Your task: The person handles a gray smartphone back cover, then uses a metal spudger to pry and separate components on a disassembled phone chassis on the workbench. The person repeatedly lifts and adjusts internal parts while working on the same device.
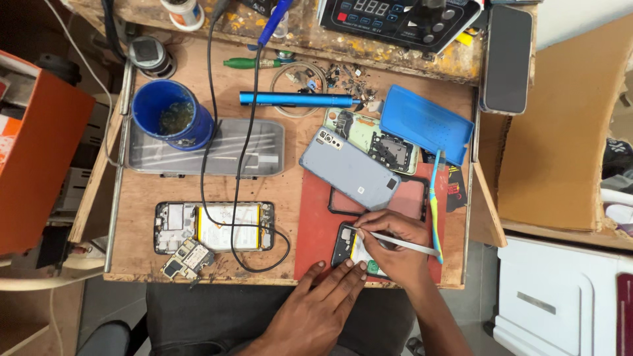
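An opened phone (345,245) lies on a red mat (315,231) at the front right of the wooden bench. My right hand (394,245) covers its right part and holds a thin white tool (409,244) whose tip touches the phone's upper edge. Flat at the mat's front edge lies my left hand (323,300), its fingertips resting beside the phone's lower end. A grey phone back cover (351,169) sits just above, partly over a black frame (376,204).
Another opened phone (214,226) with a loose circuit board (188,258) lies front left under a black cable (241,165). Behind stand a blue cup (170,115) on a grey tray (257,155), a blue pen-shaped tool (297,99), a blue mat (425,124) and a toothbrush (435,211).
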